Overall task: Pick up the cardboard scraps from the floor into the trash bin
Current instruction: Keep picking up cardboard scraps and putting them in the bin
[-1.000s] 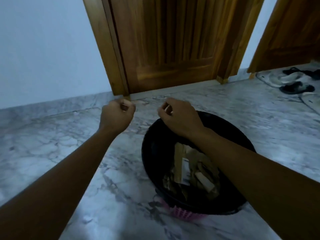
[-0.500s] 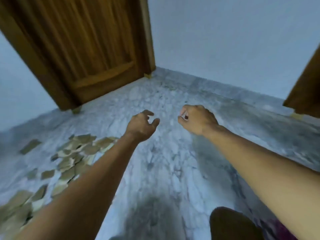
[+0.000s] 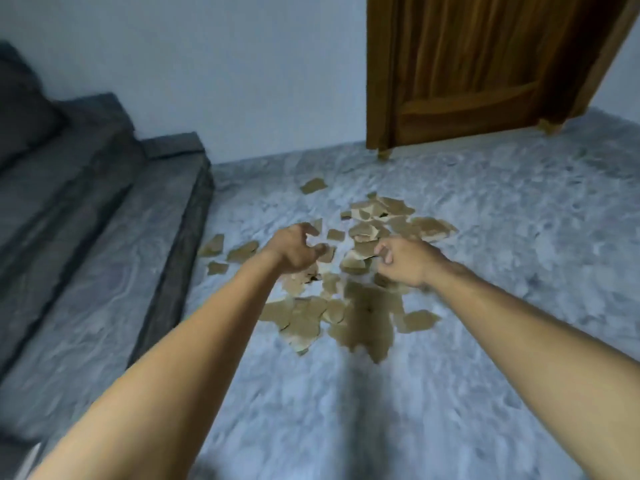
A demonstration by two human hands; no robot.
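Several brown cardboard scraps (image 3: 363,306) lie scattered in a loose heap on the marble floor, straight ahead of me. My left hand (image 3: 294,251) hovers above the left part of the heap, fingers loosely curled, holding nothing. My right hand (image 3: 407,259) hangs over the right part of the heap, fingers curled inward and empty as far as I can see. Both arms reach forward. The trash bin is out of view.
Grey marble steps (image 3: 114,244) rise along the left side. A brown wooden door (image 3: 485,71) stands at the back right against a pale wall. A few stray scraps (image 3: 242,251) lie near the foot of the steps.
The view has swung left from the black bin to the scrap heap. Both hands have moved away from the bin and now hover over the scraps. The bin has left the view.
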